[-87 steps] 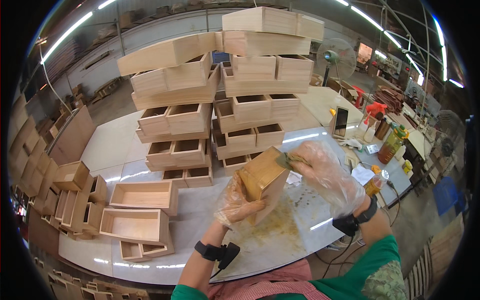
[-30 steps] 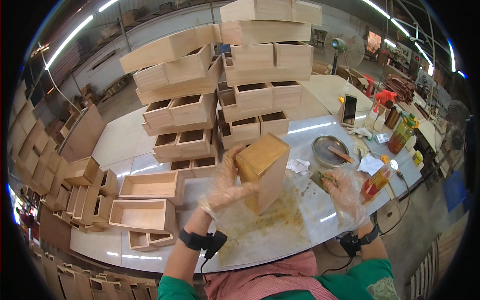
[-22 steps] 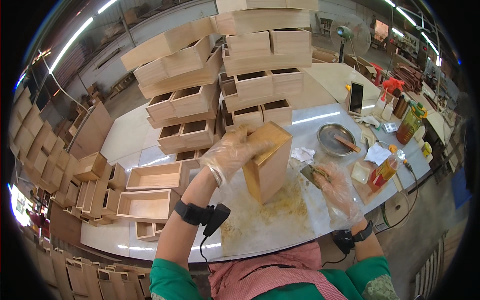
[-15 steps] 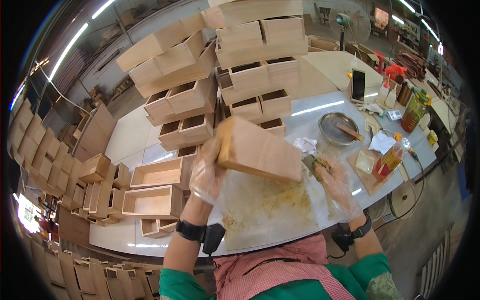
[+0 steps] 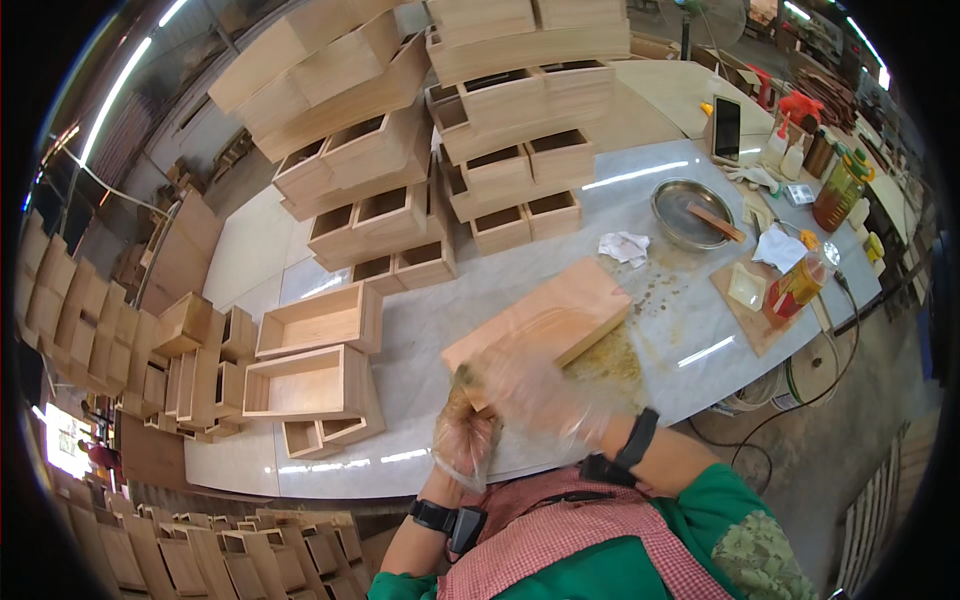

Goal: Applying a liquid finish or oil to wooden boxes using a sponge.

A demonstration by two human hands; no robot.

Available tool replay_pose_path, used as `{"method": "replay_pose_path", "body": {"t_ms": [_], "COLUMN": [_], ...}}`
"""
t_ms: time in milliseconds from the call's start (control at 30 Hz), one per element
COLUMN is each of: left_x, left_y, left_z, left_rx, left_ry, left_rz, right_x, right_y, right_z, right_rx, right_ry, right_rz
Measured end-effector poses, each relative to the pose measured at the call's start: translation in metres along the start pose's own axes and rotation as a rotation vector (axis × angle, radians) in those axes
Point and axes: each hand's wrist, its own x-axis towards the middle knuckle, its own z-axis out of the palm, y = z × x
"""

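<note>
Wooden box (image 5: 545, 318), light-coloured, lying flat and slantwise on the near part of the white table (image 5: 420, 330); left hand (image 5: 463, 435), in a clear plastic glove, at its near left corner, grip on that corner not clear enough to tell; right hand (image 5: 540, 385), gloved and blurred, laid over the box's near face, whether clenched or loose cannot be told. Just left: two open wooden trays (image 5: 310, 350). Beyond: stacked wooden boxes (image 5: 440, 150); right: round metal dish (image 5: 690, 213), crumpled white cloth (image 5: 625, 246), orange bottle (image 5: 797, 285).
</note>
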Motion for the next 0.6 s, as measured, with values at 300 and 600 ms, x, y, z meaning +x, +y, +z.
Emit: {"method": "replay_pose_path", "body": {"t_ms": [300, 600], "left_x": [-0.001, -0.005], "left_y": [-0.002, 0.002], "left_z": [-0.003, -0.011], "left_rx": [-0.084, 0.018], "left_ry": [0.038, -0.024], "left_rz": [0.003, 0.018], "right_x": [0.001, -0.003], "right_y": [0.075, 0.064], "right_z": [-0.041, -0.019], "right_rx": [-0.348, -0.372], "right_ry": [-0.155, -0.119], "right_rz": [0.557, 0.103]}}
